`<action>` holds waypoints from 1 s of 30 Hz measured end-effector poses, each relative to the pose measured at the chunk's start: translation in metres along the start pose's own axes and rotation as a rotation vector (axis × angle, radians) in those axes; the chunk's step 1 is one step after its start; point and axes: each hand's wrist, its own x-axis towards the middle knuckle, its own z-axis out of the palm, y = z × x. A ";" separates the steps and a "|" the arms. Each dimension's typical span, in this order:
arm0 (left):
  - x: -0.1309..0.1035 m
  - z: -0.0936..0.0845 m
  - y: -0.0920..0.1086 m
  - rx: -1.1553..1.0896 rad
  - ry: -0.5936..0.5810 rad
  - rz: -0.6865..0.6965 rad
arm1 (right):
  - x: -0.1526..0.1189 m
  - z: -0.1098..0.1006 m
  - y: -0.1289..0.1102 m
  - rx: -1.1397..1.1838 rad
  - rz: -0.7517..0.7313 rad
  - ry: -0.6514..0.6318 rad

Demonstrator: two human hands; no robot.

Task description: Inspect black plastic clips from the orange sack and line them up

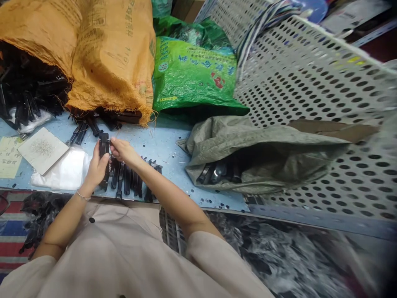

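Near the table's front edge, my left hand [98,166] is wrapped round a long black part [104,145] that stands roughly lengthwise away from me. At the part's right side my right hand [122,150] has its fingers pinched; what they grip, if anything, is too small to make out. Several similar black parts [126,180] lie side by side on the blue tabletop [169,161], under and beside my right forearm. To the left of my left hand are white plastic bags [70,169] with a square whitish plate [43,150] on top.
Orange woven sacks [111,54] holding black parts stand at the back left. A green bag [195,76] lies behind the middle. A grey-green sack [263,153] with black parts inside lies open at the right, against a white perforated panel [310,74]. A yellow note [10,157] is far left.
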 end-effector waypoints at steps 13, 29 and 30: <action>-0.014 -0.009 0.012 -0.184 0.018 -0.310 | -0.077 0.032 0.025 -0.829 -0.518 -0.128; -0.029 0.006 -0.050 -0.354 0.148 -0.367 | -0.111 -0.058 0.073 -0.765 0.007 0.283; -0.032 0.008 -0.047 -0.391 0.147 -0.349 | -0.111 -0.052 0.063 -0.707 -0.027 0.330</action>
